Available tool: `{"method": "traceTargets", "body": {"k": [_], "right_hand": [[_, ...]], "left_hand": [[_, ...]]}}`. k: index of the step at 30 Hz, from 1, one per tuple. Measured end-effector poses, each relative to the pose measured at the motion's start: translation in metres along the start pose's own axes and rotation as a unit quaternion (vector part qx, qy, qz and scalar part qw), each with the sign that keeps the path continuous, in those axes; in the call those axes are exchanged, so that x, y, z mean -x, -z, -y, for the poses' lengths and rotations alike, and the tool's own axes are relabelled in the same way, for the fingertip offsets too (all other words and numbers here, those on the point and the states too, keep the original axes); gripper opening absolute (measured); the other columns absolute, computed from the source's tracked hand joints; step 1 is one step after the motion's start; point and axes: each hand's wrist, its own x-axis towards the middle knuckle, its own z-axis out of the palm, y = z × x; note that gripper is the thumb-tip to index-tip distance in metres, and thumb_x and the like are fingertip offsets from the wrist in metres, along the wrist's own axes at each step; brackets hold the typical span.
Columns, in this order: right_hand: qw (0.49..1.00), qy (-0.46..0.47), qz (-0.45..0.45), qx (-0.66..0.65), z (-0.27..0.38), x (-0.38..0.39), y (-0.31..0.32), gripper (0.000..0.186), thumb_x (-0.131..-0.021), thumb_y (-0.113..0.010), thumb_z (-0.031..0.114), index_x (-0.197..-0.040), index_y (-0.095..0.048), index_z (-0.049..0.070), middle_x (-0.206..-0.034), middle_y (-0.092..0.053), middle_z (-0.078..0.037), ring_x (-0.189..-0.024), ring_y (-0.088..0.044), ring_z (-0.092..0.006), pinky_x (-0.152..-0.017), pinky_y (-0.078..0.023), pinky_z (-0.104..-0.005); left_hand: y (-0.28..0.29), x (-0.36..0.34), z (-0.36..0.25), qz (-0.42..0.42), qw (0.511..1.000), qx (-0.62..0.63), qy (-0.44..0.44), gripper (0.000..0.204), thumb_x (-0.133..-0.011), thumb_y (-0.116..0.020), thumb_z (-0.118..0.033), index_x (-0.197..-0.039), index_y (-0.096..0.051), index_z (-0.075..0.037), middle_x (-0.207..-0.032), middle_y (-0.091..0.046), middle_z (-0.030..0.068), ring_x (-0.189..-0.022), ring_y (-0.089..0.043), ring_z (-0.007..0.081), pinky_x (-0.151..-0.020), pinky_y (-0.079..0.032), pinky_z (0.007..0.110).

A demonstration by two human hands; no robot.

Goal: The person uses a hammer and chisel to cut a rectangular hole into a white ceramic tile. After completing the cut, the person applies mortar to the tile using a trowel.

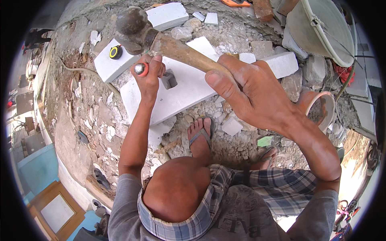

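My right hand (253, 88) is wrapped round the wooden handle of a hammer (189, 54). Its rusty, rounded metal head is raised at the upper left, close above my left hand in this view. My left hand (148, 78) closes on a red-handled chisel (141, 69), whose shiny metal end cap points up; the blade is hidden below the fist. Underneath lies a white lightweight concrete block (181, 96). Beside my left fingers, a grey rectangular recess (169, 80) shows in the block's face.
A yellow and black tape measure (116, 52) rests on another white block (110, 66). More white block pieces (167, 16) lie beyond. A pale bucket (321, 32) stands at the far right, above a broken orange clay pipe (317, 106). Rubble surrounds my sandalled foot (200, 136).
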Motion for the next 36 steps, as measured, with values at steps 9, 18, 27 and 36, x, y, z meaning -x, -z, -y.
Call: {"method": "traceTargets", "body": {"k": [9, 18, 27, 36], "right_hand": [[0.991, 0.075, 0.018, 0.112, -0.027, 0.009, -0.014, 0.047, -0.105, -0.065, 0.046, -0.101, -0.067, 0.0, -0.056, -0.058, -0.019, -0.048, -0.062, -0.0339, -0.048, -0.044, -0.0439], [0.992, 0.06, 0.029, 0.108, -0.038, 0.005, -0.023, 0.052, -0.104, -0.063, 0.052, -0.106, -0.073, 0.001, -0.052, -0.057, -0.016, -0.044, -0.059, -0.0313, -0.047, -0.046, -0.0424], [1.0, 0.01, 0.018, -0.01, -0.03, 0.01, -0.003, 0.062, -0.106, -0.058, 0.056, -0.097, -0.072, -0.004, -0.052, -0.054, -0.019, -0.046, -0.059, -0.0318, -0.05, -0.047, -0.0448], [0.995, 0.083, -0.014, 0.051, -0.034, 0.002, -0.022, 0.055, -0.103, -0.063, 0.052, -0.092, -0.072, -0.002, -0.054, -0.059, -0.019, -0.051, -0.065, -0.0362, -0.052, -0.051, -0.0458]], "left_hand": [[0.005, 0.016, 0.021, 0.039, 0.978, -0.194, -0.069, 0.037, -0.093, -0.08, -0.014, -0.067, -0.055, -0.007, -0.064, -0.062, 0.0022, -0.058, -0.055, 0.0127, -0.055, -0.044, 0.032], [0.021, 0.015, 0.044, 0.083, 0.973, -0.21, -0.036, 0.03, -0.098, -0.076, -0.02, -0.076, -0.062, -0.006, -0.072, -0.062, 0.0033, -0.068, -0.053, 0.0127, -0.064, -0.045, 0.032], [0.021, 0.004, -0.005, 0.028, 0.999, -0.009, -0.015, 0.033, -0.102, -0.069, -0.015, -0.075, -0.053, -0.006, -0.062, -0.05, 0.003, -0.055, -0.044, 0.013, -0.054, -0.039, 0.033], [0.014, 0.018, 0.016, 0.098, 0.926, -0.315, -0.185, 0.025, -0.099, -0.076, -0.018, -0.085, -0.065, -0.001, -0.071, -0.066, 0.0061, -0.063, -0.059, 0.0126, -0.058, -0.045, 0.031]]}}
